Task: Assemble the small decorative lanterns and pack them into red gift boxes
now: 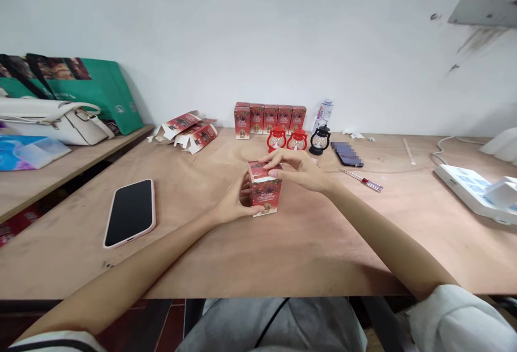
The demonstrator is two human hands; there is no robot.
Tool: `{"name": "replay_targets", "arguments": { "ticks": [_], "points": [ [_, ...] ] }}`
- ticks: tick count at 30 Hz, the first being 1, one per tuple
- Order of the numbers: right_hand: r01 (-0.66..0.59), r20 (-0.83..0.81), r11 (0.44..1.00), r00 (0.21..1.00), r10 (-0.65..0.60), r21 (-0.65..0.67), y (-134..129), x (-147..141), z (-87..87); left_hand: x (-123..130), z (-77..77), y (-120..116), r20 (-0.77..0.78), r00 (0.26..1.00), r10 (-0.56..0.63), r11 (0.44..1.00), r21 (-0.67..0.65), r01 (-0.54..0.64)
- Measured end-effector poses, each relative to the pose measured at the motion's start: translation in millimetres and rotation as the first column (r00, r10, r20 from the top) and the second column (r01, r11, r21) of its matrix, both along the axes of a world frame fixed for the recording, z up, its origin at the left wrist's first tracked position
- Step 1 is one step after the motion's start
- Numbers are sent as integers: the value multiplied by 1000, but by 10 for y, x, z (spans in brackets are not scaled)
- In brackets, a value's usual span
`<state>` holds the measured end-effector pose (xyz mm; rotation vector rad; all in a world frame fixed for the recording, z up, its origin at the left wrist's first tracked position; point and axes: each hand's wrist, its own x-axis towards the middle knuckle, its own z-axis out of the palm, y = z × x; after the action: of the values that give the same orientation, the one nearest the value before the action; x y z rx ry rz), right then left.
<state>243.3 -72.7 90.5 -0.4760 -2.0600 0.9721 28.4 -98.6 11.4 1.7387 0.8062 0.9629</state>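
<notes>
A red printed cardboard box (266,196) stands upright on the wooden table in front of me. My left hand (234,201) is wrapped round its left side, thumb low on the front face. Over the top, my right hand (297,168) has its fingers on the red lid flap, which sits slightly raised with a white edge showing. Whatever is inside the box is hidden. Just behind the box stand two small red lanterns (277,138) and, to their right, a black lantern (320,141).
Several closed red boxes (270,119) line the wall. Flattened cartons (188,130) lie at back left, a pink-edged phone (131,212) nearer. To the right are a dark phone (347,154), a screwdriver (363,181), a clear bottle (324,112) and a white power strip (476,190).
</notes>
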Motion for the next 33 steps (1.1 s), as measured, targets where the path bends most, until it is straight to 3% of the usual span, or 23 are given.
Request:
{"name": "replay_targets", "arguments": {
  "ticks": [5, 12, 18, 22, 24, 27, 31, 33],
  "points": [
    [36, 78, 967, 995, -58, 253, -16, -13, 10, 2, 3, 8, 3, 1000, -1, 1000, -22, 1],
    [72, 118, 949, 987, -113, 307, -20, -24, -32, -29, -47, 49, -39, 999, -25, 999, 43, 27],
    [108, 244, 840, 930, -274, 531, -34, -1, -143, -22, -19, 69, -141, 990, 13, 988, 156, 9],
    [120, 279, 775, 889, -362, 620, 163, -129, -202, -52, -47, 148, -216, 969, 118, 979, 188, -77],
    [96, 285, 749, 887, -363, 656, 363, -250, -202, -97, -78, 198, -304, 923, 237, 955, 247, -164],
    [97, 315, 739, 862, -397, 666, 756, -460, -170, -158, -117, 243, -462, 795, 393, 911, 311, -269],
    [221, 383, 780, 773, -506, 585, 1305, -696, -52, -165, -108, 223, -661, 625, 415, 908, 343, -241],
    [270, 480, 788, 670, -566, 553, 1541, -777, 40, -146, -79, 194, -725, 567, 390, 918, 351, -183]
  ]
}}
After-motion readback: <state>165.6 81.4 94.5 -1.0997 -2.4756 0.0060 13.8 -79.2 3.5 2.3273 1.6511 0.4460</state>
